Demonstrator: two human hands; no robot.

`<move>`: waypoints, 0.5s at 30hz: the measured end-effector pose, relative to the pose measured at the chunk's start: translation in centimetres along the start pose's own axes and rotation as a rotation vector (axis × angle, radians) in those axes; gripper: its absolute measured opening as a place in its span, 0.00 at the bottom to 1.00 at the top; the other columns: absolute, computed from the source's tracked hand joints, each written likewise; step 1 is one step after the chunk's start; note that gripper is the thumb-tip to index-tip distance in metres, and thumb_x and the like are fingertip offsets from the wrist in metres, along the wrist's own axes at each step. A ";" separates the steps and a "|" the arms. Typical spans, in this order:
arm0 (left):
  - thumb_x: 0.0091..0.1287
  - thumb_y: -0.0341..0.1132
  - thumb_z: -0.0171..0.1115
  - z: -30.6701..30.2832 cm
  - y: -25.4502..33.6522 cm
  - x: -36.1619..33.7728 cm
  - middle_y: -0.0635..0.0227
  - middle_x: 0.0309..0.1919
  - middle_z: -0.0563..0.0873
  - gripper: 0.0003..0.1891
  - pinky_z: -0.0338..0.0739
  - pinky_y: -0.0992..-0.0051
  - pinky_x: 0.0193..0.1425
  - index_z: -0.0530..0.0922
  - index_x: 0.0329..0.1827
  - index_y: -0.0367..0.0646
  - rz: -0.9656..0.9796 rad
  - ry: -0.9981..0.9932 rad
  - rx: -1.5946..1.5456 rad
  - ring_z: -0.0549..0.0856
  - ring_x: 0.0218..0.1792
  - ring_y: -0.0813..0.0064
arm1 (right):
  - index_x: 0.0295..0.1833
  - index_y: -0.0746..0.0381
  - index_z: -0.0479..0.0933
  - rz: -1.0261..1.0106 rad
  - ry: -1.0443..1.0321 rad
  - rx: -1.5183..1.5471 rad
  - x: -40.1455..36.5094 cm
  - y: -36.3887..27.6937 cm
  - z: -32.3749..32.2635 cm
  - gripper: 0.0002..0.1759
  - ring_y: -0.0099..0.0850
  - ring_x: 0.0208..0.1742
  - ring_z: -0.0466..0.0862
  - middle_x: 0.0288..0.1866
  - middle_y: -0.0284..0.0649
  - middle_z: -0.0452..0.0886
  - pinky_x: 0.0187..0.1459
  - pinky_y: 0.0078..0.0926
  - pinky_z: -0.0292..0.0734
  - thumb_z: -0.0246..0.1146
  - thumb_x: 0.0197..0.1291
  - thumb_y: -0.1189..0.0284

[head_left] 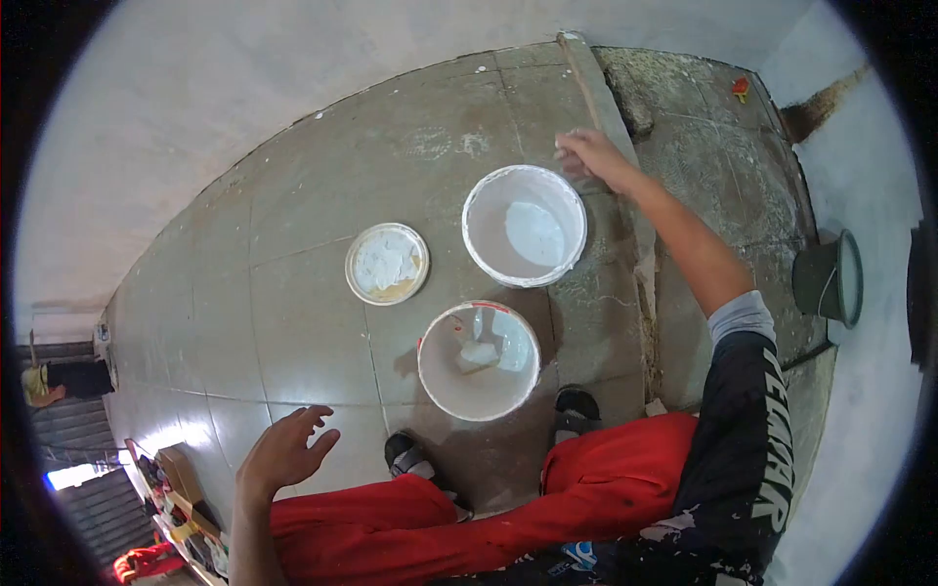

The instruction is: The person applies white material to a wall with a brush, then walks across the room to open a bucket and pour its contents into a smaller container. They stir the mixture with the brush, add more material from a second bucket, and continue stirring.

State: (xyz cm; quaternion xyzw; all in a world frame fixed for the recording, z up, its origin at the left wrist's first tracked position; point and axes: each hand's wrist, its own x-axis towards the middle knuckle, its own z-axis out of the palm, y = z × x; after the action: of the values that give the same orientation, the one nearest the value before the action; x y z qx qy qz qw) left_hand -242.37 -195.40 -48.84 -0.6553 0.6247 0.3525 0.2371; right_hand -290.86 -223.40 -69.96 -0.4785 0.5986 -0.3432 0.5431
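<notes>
Head view: right hand (596, 158) fingers (567, 148) indistinct beside far bucket (489, 256) rim

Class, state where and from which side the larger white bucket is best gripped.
Probably its top rim, from above at the far side, beside the right hand: the bucket stands upright and open, paint inside, no handle showing.

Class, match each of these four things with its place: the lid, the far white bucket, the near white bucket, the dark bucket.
1 lid
2 far white bucket
3 near white bucket
4 dark bucket

A just in front of the shoes
B apart, at the view's right edge
C next to the right hand
D flat on the floor, left of the white buckets

Pairs: 1-D, 2-C, 3-A, 4-B
</notes>
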 end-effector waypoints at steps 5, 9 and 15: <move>0.71 0.43 0.59 -0.1 0.9 -0.1 0.52 0.52 0.85 0.22 0.78 0.61 0.58 0.75 0.63 0.40 0.058 0.011 -0.024 0.85 0.53 0.58 | 0.45 0.62 0.80 0.161 -0.185 -0.192 -1.1 2.7 0.6 0.16 0.22 0.34 0.82 0.37 0.34 0.83 0.33 0.22 0.79 0.59 0.68 0.59; 0.69 0.45 0.61 1.0 -0.3 -1.0 0.52 0.50 0.85 0.22 0.79 0.62 0.54 0.76 0.60 0.40 -0.011 0.018 -0.061 0.85 0.50 0.56 | 0.46 0.65 0.81 0.195 -0.361 -0.107 -0.5 5.4 -0.9 0.16 0.25 0.33 0.83 0.36 0.37 0.83 0.35 0.27 0.82 0.55 0.69 0.63; 0.70 0.45 0.60 1.7 -1.1 -2.6 0.52 0.50 0.85 0.23 0.79 0.62 0.54 0.76 0.62 0.40 -0.120 0.021 -0.075 0.86 0.49 0.56 | 0.53 0.65 0.80 0.442 -0.421 -0.069 -2.1 4.8 -1.6 0.18 0.37 0.41 0.86 0.47 0.45 0.84 0.42 0.43 0.87 0.52 0.67 0.66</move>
State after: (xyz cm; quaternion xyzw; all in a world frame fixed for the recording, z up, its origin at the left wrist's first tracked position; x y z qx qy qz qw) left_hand -241.53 -192.35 -48.12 -0.7034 0.5732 0.3540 0.2267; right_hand -293.50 -220.14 -73.46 -0.4156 0.5737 -0.0896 0.7001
